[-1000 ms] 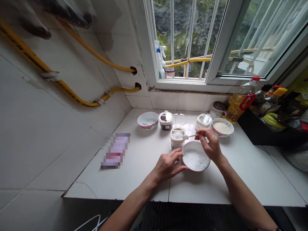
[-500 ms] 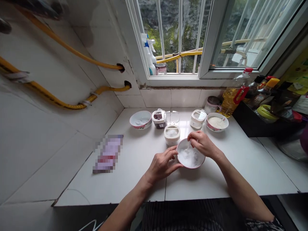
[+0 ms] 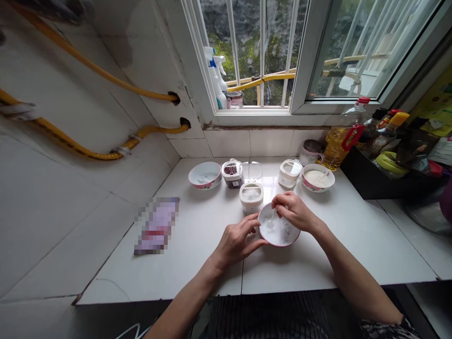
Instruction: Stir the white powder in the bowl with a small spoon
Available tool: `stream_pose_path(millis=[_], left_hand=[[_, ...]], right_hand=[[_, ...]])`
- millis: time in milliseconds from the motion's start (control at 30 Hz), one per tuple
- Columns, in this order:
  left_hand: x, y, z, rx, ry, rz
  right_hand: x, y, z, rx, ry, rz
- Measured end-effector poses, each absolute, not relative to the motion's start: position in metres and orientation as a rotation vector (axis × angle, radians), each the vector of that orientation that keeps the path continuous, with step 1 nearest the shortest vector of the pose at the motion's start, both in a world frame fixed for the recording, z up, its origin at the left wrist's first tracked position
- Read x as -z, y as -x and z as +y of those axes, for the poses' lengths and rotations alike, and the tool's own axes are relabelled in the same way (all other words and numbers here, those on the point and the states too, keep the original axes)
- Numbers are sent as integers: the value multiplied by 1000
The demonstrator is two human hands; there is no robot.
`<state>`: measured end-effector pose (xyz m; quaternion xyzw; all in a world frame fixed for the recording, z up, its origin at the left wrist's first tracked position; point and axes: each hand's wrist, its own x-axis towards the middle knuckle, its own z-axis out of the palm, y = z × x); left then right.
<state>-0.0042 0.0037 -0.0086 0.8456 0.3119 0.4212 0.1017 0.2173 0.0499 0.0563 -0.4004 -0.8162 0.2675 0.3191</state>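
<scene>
My left hand [image 3: 240, 238] grips the left rim of a bowl [image 3: 286, 237] that holds white powder. Pinched in my right hand [image 3: 290, 210] is a small white spoon [image 3: 271, 220], its tip in the powder at the bowl's left side. Just behind the bowl stands an open white container [image 3: 251, 197] of white powder. A container with dark contents [image 3: 232, 174] and its clear raised lid are farther back, beside a flowered bowl [image 3: 205, 176] with a little something pale inside. Back right, a lidded container [image 3: 290, 173] stands next to a flowered bowl of pale grains [image 3: 318, 178].
A blurred purple packet [image 3: 160, 225] lies on the counter [image 3: 201, 263] at left. Back right are a glass jar [image 3: 310, 151], an oil bottle [image 3: 337, 141] and a black rack [image 3: 363, 176] with bottles. Yellow pipes [image 3: 84, 55] run along the left wall.
My right hand has shifted slightly left with the spoon, whose tip now shows more clearly in the powder. My left hand keeps its grip on the bowl. The whole view has shifted slightly.
</scene>
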Motion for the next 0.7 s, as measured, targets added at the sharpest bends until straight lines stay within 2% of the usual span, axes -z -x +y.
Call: stream_pose_path(millis=[167, 433, 700], left_hand=[[8, 5, 4, -1217, -2491, 921], [7, 5, 4, -1209, -2499, 922], [8, 5, 4, -1229, -2500, 913]], right_hand=[[-55, -214, 48, -825, 1004, -2144], [-54, -219, 56, -1399, 1087, -1569], [-55, -220, 62, -1470, 1131, -1372]])
